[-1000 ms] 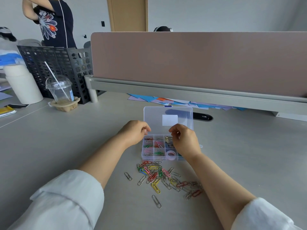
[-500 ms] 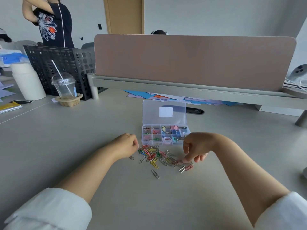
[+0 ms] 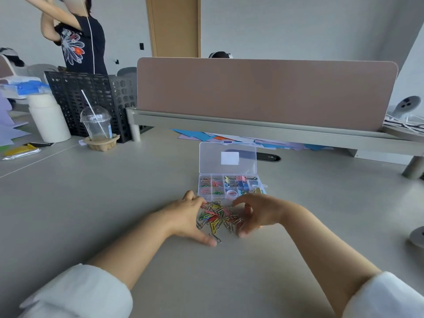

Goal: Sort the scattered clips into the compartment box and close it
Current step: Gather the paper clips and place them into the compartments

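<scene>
A clear plastic compartment box [image 3: 229, 188] stands on the grey desk with its lid [image 3: 227, 158] tilted up and open. Its compartments hold coloured paper clips on the left and binder clips on the right. Just in front of it lies a heap of coloured paper clips [image 3: 216, 217]. My left hand [image 3: 190, 215] rests flat against the heap's left side, fingers spread. My right hand [image 3: 255, 213] cups the heap's right side with curled, parted fingers. Neither hand grips a clip that I can see.
A pink desk divider [image 3: 263, 92] on a grey rail runs behind the box, with coloured paper sheets [image 3: 229, 137] under it. At the left stand a plastic cup with a straw [image 3: 97, 125], a white bottle [image 3: 49, 118] and a black mesh organiser [image 3: 91, 99]. A person stands far left.
Both hands left the box and came down to the desk. They have pushed the scattered clips inward from both sides into a tighter heap. The camera has pulled back.
</scene>
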The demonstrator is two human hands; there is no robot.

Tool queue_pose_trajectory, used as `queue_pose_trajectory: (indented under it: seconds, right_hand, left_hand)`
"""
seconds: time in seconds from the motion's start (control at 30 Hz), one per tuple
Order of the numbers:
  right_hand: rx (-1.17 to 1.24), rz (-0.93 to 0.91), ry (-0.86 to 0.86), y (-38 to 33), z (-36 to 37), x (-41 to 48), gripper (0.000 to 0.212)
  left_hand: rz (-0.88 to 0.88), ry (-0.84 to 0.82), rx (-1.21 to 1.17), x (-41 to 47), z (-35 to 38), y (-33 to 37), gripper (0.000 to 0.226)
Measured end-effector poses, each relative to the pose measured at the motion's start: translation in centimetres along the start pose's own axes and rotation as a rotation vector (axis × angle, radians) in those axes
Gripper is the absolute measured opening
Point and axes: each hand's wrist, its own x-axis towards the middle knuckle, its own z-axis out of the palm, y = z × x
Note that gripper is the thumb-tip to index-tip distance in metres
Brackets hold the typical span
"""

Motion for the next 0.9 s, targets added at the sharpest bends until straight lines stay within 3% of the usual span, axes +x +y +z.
queue_pose_trajectory:
  seconds: [0.13,0.4,0.67,0.9]
  right_hand:
    - [0.035,-0.062,0.130,-1.1,1.0,1.7,0.071]
    - [0.104,-0.109,0.160,-1.7,1.2,3.4,0.035]
    - [0.116,-0.110,0.187,-1.2,0.8,4.4,0.009]
    - [0.101,-0.106,0.201,-1.3,0.3,4.4,0.008]
  left_hand:
    - [0.010,0.114,-0.068,1.5,0.4,0.4,0.087]
    - [0.082,0.178,-0.174,2.6,0.0,-0.1,0.037]
    - [0.069,0.186,-0.246,3.2,-0.2,-0.7,0.030]
    - [0.046,0.260,-0.492,3.1,-0.1,-1.7,0.014]
